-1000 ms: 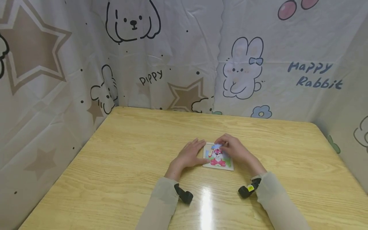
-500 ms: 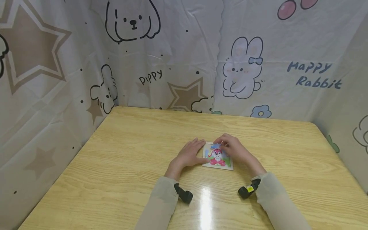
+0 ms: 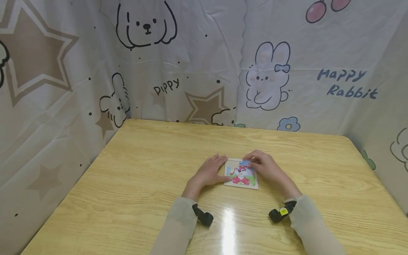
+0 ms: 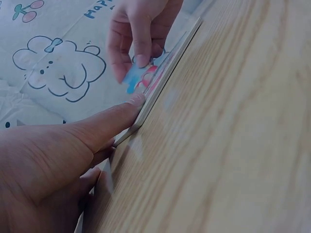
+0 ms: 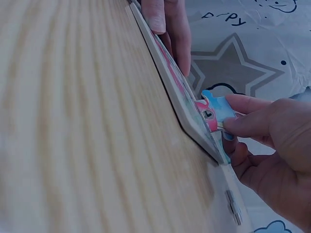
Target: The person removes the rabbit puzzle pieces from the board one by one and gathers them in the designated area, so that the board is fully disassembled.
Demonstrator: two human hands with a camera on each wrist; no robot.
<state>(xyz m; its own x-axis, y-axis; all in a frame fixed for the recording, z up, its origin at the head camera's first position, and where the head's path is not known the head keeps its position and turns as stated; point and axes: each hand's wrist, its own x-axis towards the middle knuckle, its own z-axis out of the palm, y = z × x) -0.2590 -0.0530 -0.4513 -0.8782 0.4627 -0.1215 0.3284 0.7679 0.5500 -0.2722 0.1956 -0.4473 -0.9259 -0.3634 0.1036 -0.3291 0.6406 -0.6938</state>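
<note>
A small wooden jigsaw puzzle board (image 3: pixel 242 187) lies on the table, its picture a pink and white cartoon animal. Bare wood shows in the board's upper left. Along its left side, my left hand (image 3: pixel 208 172) rests with extended fingers at the far corner and the thumb (image 4: pixel 119 116) on the near left edge. My right hand (image 3: pixel 267 167) pinches a blue and pink puzzle piece (image 5: pixel 221 108) between thumb and fingers over the board's far right part. In the left wrist view the puzzle piece (image 4: pixel 137 76) stands tilted against the picture.
The light wood table (image 3: pixel 143 170) extends around the board on every side. A pale curtain (image 3: pixel 191 46) printed with cartoon animals and stars hangs behind and beside it. Black camera mounts (image 3: pixel 204 216) sit on both wrists. A bright reflection lies on the near tabletop.
My right hand has shifted slightly to the right with the pinched puzzle piece, uncovering more of the picture. My left hand holds its place on the board.
</note>
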